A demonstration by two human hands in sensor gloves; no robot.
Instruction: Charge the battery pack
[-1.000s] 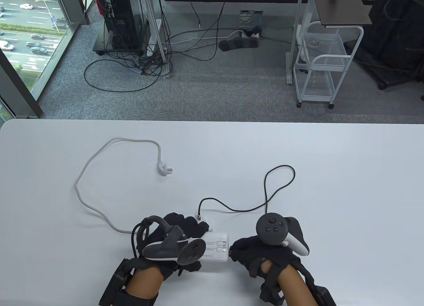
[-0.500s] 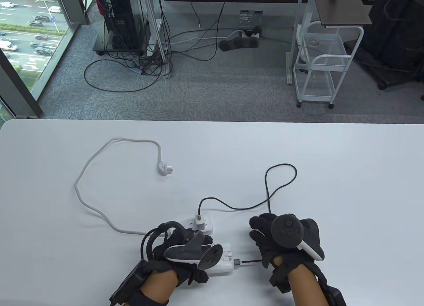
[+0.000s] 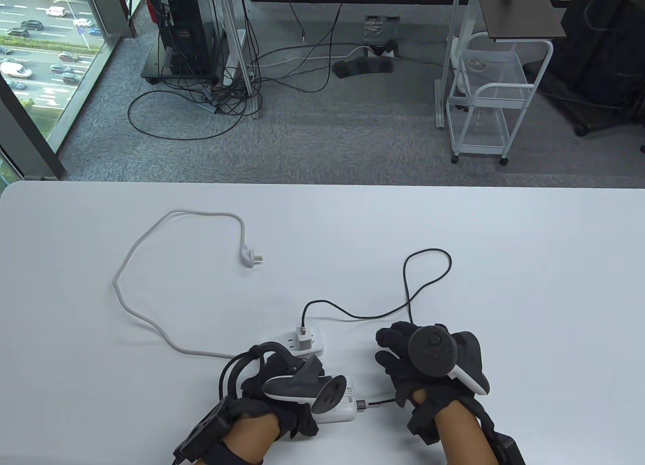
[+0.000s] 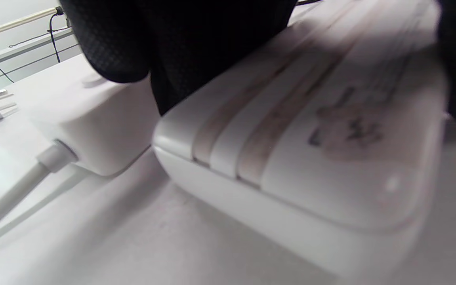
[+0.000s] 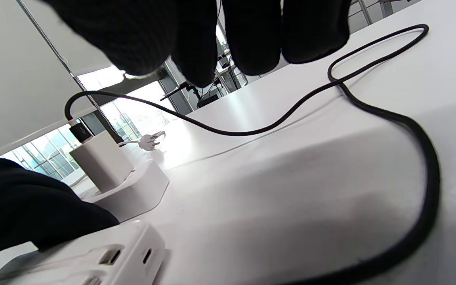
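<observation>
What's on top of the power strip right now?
A white charger brick stands plugged into the power strip, with the black cable in its top. The left hand hides the strip's near end; other sockets can't be checked.

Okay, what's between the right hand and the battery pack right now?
In the table view, the black cable's end spans the gap from the right hand to the battery pack, its connector at the pack's end; otherwise bare table.

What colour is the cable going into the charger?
Black; the cable into the white charger shows best in the right wrist view.
</observation>
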